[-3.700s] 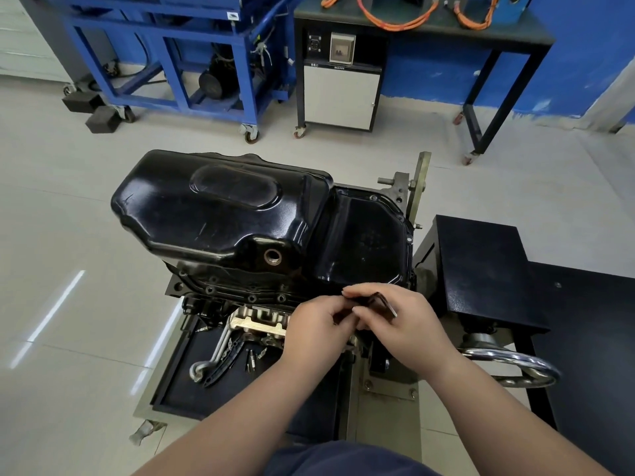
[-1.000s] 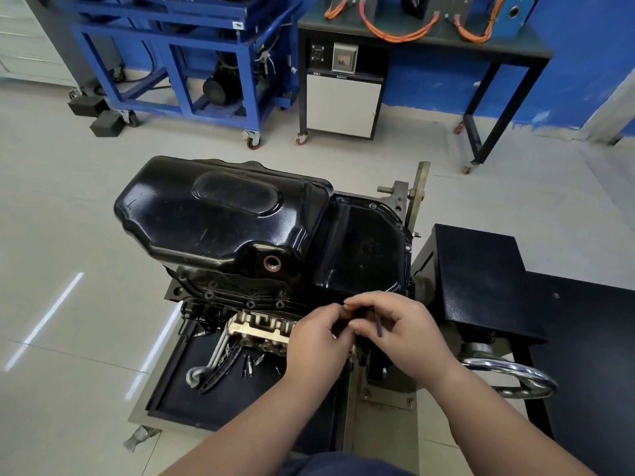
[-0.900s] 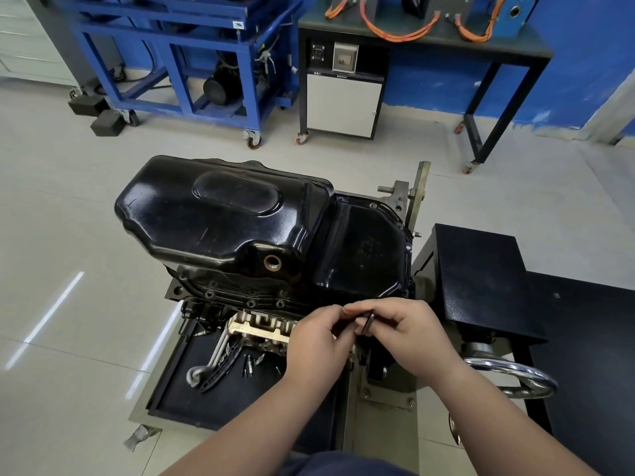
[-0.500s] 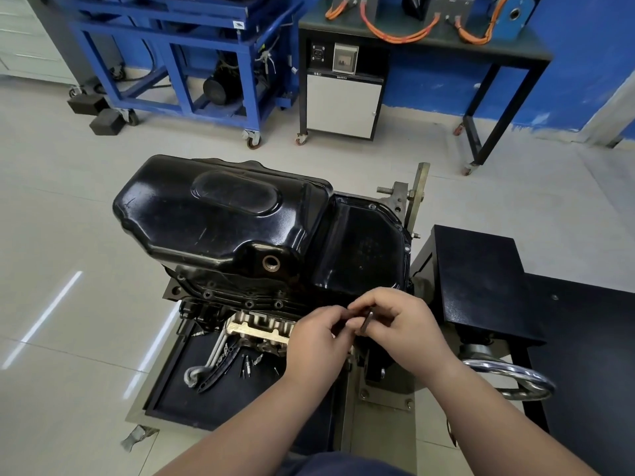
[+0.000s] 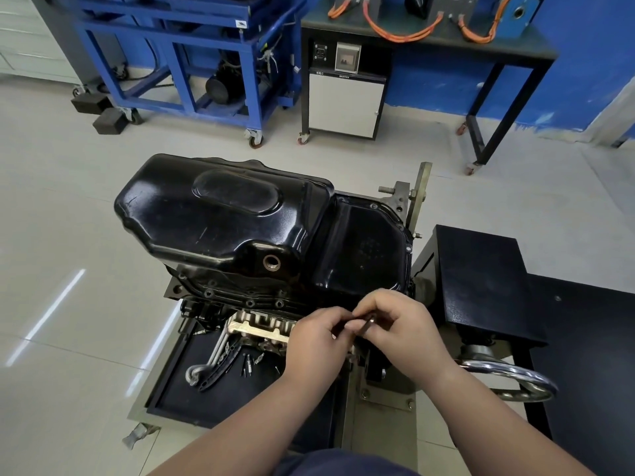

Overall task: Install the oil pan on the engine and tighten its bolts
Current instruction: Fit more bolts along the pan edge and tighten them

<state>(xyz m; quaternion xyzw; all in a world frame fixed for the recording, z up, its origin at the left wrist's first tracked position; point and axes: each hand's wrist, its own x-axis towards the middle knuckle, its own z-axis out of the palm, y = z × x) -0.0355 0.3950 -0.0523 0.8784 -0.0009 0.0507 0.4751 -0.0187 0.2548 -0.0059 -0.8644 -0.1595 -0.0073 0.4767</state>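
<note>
The glossy black oil pan (image 5: 220, 214) sits on top of the inverted engine (image 5: 261, 324) on its stand. Several bolts (image 5: 250, 303) line the pan's near flange. Both hands meet at the flange's near right edge. My right hand (image 5: 402, 328) pinches a small dark hex key (image 5: 367, 325) between thumb and fingers. My left hand (image 5: 318, 341) has its fingers curled at the key's lower end; the tip and the bolt under it are hidden by the fingers.
A black tray (image 5: 206, 396) below the engine holds a chain guide and loose small bolts. A chrome handwheel (image 5: 515, 379) and a black box (image 5: 481, 280) stand at the right. A blue frame cart (image 5: 178, 63) and a dark workbench (image 5: 429, 36) are at the back.
Both hands stayed at the near right flange. The hex key in my right hand has swung from lying sideways to more upright as the fingers turn it.
</note>
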